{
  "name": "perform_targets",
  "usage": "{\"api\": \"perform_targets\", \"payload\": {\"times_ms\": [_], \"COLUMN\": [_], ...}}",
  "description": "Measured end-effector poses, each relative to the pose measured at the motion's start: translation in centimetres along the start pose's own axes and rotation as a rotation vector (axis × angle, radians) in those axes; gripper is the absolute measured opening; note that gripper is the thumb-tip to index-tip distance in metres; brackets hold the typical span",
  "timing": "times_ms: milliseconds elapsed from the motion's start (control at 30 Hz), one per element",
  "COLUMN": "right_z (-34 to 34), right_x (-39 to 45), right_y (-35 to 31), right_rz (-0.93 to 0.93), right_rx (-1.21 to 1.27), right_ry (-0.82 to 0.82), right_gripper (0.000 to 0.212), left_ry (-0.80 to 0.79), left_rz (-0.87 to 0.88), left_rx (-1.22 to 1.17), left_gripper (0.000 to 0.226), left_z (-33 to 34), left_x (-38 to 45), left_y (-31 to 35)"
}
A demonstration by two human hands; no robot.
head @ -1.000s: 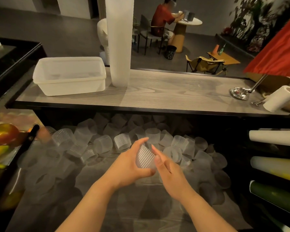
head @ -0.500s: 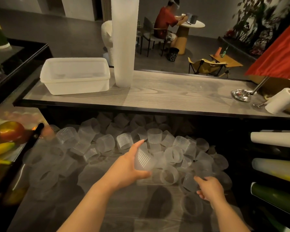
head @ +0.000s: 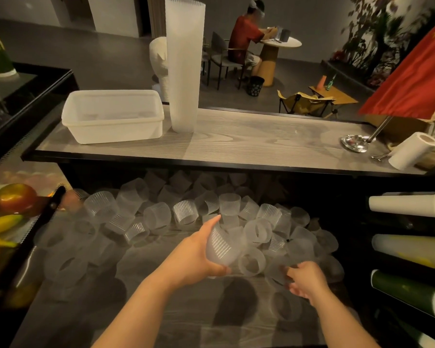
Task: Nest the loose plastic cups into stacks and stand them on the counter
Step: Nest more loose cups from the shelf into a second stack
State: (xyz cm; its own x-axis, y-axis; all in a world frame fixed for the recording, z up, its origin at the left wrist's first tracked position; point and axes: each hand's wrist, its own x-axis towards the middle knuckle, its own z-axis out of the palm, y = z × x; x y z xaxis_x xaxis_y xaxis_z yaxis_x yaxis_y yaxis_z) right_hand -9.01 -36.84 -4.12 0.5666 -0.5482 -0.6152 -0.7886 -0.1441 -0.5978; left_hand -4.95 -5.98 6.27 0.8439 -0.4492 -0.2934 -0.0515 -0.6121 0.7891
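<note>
Above the cup-strewn lower shelf (head: 176, 310), left hand (head: 194, 257) clasps a tilted cup stack (head: 221, 246); right hand (head: 305, 278) pinches a cup (head: 278, 270).

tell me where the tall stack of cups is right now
In the head view, the tall stack of cups stands upright on the counter, left of centre, just right of the white plastic tub.

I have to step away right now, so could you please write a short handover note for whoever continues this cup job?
Left hand: grips a short nested stack of cups above the lower shelf.
Right hand: reaching into the pile, fingers on a loose cup; whether that grip has closed is unclear.
Done: one tall stack stands on the counter, beside the white tub.
Left: many loose cups lie scattered on the lower shelf; nest them, then stand the stacks on the counter.
</note>
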Motion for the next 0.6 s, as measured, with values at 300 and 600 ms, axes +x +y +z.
{"api": "perform_targets", "payload": {"times_ms": [300, 600], "right_z": [1.0, 2.6], "right_x": [0.0, -3.7], "right_y": [0.8, -1.0], "right_rz": [-0.149, -0.346], "right_rx": [0.029, -0.21], "right_ry": [0.051, 0.177], "right_gripper": [0.019, 0.012], "left_ry": [0.022, 0.06], "left_rz": [-0.003, -0.028], "left_rx": [-0.007, 0.018], "left_gripper": [0.115, 0.119], "left_z": [-0.2, -1.0], "left_x": [-1.5, -3.2], "left_y": [-0.3, -0.5]}}
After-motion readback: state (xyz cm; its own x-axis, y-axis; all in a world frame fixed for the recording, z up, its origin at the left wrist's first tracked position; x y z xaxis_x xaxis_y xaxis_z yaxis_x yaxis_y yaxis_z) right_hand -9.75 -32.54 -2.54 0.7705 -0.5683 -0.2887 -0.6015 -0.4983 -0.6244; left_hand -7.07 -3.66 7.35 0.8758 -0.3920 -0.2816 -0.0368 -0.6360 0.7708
